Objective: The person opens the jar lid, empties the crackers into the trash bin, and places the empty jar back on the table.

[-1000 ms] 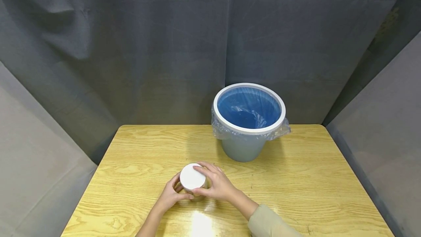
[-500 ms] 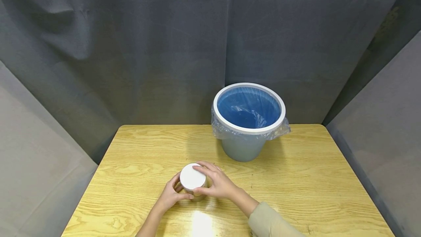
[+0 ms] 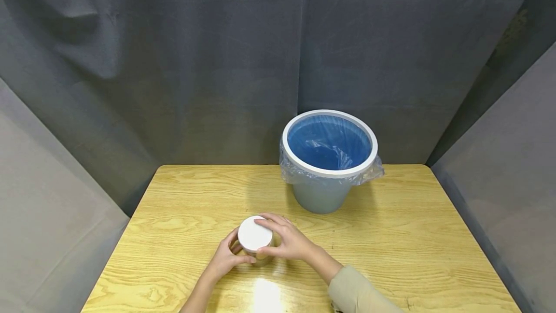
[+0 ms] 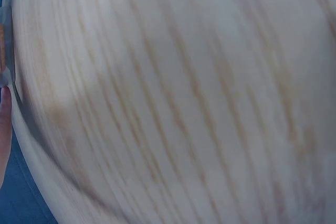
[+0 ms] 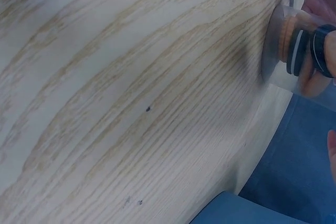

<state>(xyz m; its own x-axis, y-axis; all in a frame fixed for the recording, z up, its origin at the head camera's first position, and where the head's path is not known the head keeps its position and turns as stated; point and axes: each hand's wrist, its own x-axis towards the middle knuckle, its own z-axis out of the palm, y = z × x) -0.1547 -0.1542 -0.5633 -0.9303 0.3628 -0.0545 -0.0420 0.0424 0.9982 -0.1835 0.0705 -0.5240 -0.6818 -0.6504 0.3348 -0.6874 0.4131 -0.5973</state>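
Note:
A clear round jar (image 5: pixel 274 51) with a white lid (image 3: pixel 254 232) stands upright on the table. Through its wall, in the right wrist view, show round orange-brown and black-and-white pieces that look like biscuits (image 5: pixel 298 52). My left hand (image 3: pixel 225 256) holds the jar's left side, fingers curled round behind and thumb in front. From the right, my right hand (image 3: pixel 287 243) grips the lid's rim between thumb and fingers. Only a sliver of the jar (image 4: pixel 7 45) and one fingertip show at the left wrist view's edge.
Behind and to the right, a grey bin (image 3: pixel 320 198) with a white rim and a clear plastic liner stands on the wood-grain table (image 3: pixel 187 206). Dark curtains (image 3: pixel 208 62) hang behind the table, and pale panels (image 3: pixel 48 216) flank it.

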